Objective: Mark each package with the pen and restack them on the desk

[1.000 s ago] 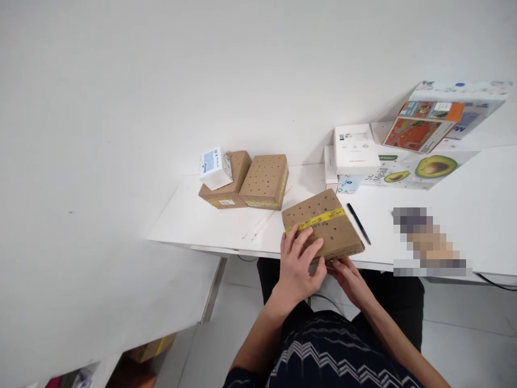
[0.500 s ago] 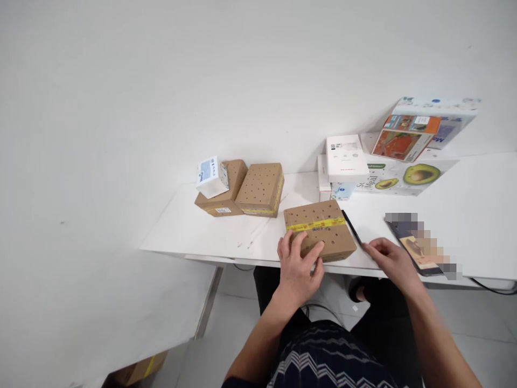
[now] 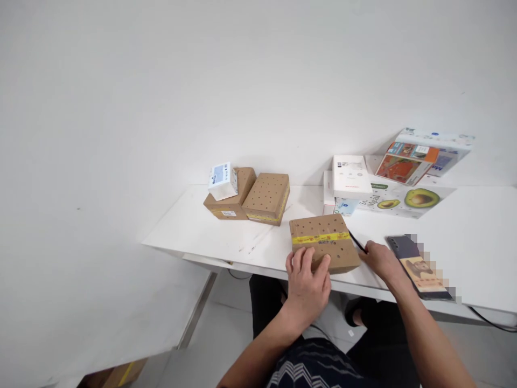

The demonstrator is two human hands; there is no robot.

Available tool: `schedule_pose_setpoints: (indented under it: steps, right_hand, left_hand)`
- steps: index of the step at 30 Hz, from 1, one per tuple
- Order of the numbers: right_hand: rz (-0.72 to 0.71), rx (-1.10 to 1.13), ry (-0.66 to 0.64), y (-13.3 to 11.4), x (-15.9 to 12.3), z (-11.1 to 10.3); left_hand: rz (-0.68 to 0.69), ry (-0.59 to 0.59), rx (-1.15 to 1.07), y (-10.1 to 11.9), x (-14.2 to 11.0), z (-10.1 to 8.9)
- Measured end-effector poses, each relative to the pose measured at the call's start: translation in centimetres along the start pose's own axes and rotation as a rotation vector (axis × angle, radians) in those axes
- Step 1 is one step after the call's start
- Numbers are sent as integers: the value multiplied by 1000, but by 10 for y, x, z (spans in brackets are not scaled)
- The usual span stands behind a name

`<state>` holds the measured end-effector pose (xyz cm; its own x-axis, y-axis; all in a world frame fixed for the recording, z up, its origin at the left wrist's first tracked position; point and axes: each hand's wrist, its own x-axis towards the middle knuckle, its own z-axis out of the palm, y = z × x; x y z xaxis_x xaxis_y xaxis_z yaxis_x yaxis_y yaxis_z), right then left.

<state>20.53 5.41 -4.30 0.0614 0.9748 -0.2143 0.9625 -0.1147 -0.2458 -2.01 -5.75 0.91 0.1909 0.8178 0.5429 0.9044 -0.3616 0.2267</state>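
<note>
A brown cardboard box [image 3: 323, 222] dotted with small dark marks sits near the table's front edge. Yellow tape runs across its top, with handwriting beside it. My left hand [image 3: 307, 283] rests on its near edge, fingers apart and bent over the top. Just right of the box, my right hand [image 3: 382, 262] is closed around a slim black pen-like stick [image 3: 357, 241], which points away from me. The fingers cover its near end, so its exact kind is unclear. To the right of this hand lies a dark phone-like slab [image 3: 420, 269] with a picture on it, partly blurred out.
Two more brown boxes, a left one [image 3: 242, 186] and a right one [image 3: 266, 196], stand at the back left; a small white-blue box [image 3: 223, 181] tops the left one. White boxes [image 3: 351, 175], an avocado-printed box [image 3: 404, 202] and an orange food box [image 3: 404, 164] line the wall.
My right hand has shifted slightly up along the black stick, closer to the box. My left hand stays on the box's near edge. The whole view has tilted a little.
</note>
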Motion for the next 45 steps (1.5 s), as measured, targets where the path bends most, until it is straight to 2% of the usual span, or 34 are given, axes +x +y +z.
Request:
schedule_pose_setpoints:
  steps: [2,3,5,7,9,11,15,19,26,32,39,45]
  right_hand:
    - [37,121,63,5,-9,-18]
    - [57,250,115,6,-16,-28]
    - [54,643,257,2,-31,-47]
    - [-53,1060,371,-13,-43,-62]
    - [-200,1342,380,-36,-50,-69]
    - [-307,1426,287,-62,-49,-70]
    - [-399,1294,52,-105,-36,-66]
    - [-442,1163,-47,-124,-24,-64]
    - [-505,1001,6,-127,-20,-52]
    - [-551,878,105,-124,-20,-44]
    - [-569,800,131,-124,-19,-45]
    - [-555,759,80,-126,-19,-46]
  left_hand:
    - [5,12,-5,0,1,-1]
    - [9,19,-5,-1,2,-2]
    - [16,27,-2,-2,5,-4]
    - [11,25,-4,-4,9,-5]
    - [-4,16,-17,-5,13,-4]
    - [-28,22,-18,-7,16,-1]
    - [-43,73,36,-10,20,7]
    - [-48,80,23,-10,22,10]
    - [-21,62,-11,-13,23,14]
    - [-13,108,3,-14,23,20]
    - [-12,190,74,-14,22,25]
    - [-14,191,86,-13,24,23]
